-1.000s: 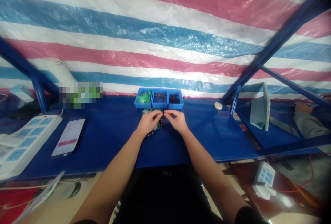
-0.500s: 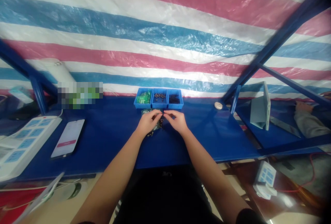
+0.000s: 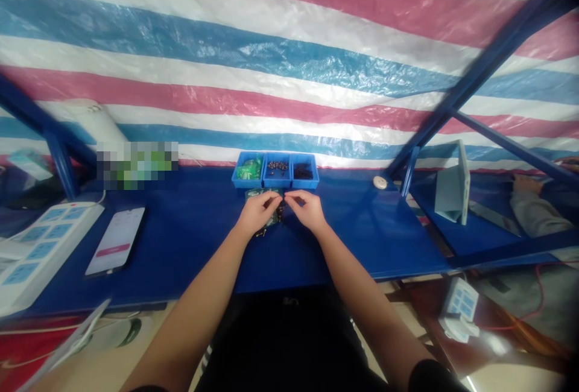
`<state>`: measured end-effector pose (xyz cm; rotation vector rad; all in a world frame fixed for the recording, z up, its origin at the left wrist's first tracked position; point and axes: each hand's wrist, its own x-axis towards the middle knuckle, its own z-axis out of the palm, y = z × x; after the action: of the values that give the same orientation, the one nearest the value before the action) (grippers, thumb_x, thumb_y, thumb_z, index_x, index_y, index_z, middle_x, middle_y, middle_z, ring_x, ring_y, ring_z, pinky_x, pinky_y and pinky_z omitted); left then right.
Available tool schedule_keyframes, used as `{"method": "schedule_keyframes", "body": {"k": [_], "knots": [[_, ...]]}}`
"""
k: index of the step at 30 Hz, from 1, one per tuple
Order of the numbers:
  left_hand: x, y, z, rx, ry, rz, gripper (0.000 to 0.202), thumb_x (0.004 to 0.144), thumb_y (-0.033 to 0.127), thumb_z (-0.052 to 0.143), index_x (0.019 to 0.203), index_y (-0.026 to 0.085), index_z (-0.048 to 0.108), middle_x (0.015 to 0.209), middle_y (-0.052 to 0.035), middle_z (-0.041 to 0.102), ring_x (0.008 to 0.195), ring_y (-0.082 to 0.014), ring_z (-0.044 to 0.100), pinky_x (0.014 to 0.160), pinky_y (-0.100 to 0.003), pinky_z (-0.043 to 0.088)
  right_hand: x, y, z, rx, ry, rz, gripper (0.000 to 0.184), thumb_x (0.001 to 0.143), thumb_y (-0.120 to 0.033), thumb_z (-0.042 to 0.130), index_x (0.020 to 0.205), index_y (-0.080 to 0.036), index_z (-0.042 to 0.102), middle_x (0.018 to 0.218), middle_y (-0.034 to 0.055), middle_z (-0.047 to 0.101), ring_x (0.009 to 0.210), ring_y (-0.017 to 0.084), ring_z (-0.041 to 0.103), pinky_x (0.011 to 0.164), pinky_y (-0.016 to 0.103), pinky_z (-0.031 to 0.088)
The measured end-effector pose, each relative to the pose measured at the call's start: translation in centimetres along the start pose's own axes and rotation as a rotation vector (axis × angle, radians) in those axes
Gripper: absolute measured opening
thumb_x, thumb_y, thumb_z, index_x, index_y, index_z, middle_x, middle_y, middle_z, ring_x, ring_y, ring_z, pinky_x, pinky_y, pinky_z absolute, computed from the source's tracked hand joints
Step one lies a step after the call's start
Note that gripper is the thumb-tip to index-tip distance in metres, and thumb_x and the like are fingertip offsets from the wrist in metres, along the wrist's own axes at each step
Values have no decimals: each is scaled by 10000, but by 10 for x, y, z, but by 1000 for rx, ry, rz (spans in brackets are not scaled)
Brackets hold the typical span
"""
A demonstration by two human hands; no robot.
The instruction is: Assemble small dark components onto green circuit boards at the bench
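My left hand [image 3: 257, 212] and my right hand [image 3: 309, 210] meet at the middle of the blue bench [image 3: 190, 241], fingertips pinched together over a small pile of dark parts [image 3: 277, 216]. What the fingers pinch is too small to name. Just beyond them stand three blue bins [image 3: 275, 171] in a row: green pieces at the left, small dark and metallic parts in the middle, black parts at the right.
A phone [image 3: 116, 248] lies screen-up to the left, beside a white power strip [image 3: 34, 253]. A small round white object [image 3: 380, 182] sits right of the bins. A grey tablet stand [image 3: 452, 187] and another person's sleeve [image 3: 534, 211] are at the far right.
Both hands stay pinched together at the same spot. The view has shifted slightly, nothing else moved.
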<state>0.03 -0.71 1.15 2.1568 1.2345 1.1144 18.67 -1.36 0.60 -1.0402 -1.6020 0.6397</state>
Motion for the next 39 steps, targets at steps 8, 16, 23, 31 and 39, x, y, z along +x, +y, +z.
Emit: {"method": "schedule_keyframes", "body": {"k": [8, 16, 23, 31, 39], "knots": [[1, -5, 4, 16, 15, -5, 302, 942, 439, 477, 988, 212, 671, 823, -10, 708, 651, -133, 620, 639, -242, 476, -1, 0, 2, 27, -30, 32, 226, 833, -370, 654, 989, -232, 740, 908, 45, 739, 772, 185, 674, 744, 325, 563], [0, -6, 4, 11, -6, -29, 295, 916, 441, 531, 1070, 221, 652, 697, 22, 664, 600, -125, 595, 600, -232, 459, 0, 1, 2, 50, 0, 55, 211, 836, -379, 650, 946, -229, 748, 936, 51, 747, 793, 194, 689, 744, 326, 567], [1, -5, 4, 22, 7, 12, 300, 942, 432, 481, 979, 216, 685, 857, -17, 716, 701, -144, 634, 670, -251, 478, 0, 3, 4, 71, -18, 62, 248, 815, -380, 677, 999, -225, 739, 902, 43, 741, 786, 188, 685, 770, 329, 573], [0, -7, 5, 18, 19, -21, 259, 905, 422, 558, 1012, 216, 673, 622, 36, 603, 555, -114, 547, 578, -228, 435, 0, 4, 2, 36, 2, 54, 216, 814, -357, 679, 976, -233, 748, 923, 45, 745, 787, 193, 687, 748, 327, 570], [2, -3, 2, 21, 7, -19, 291, 952, 414, 477, 970, 205, 679, 802, -8, 708, 688, -140, 635, 666, -236, 471, 0, 3, 4, 54, -2, 35, 220, 815, -351, 682, 988, -233, 748, 933, 43, 743, 811, 191, 689, 784, 327, 570]]}}
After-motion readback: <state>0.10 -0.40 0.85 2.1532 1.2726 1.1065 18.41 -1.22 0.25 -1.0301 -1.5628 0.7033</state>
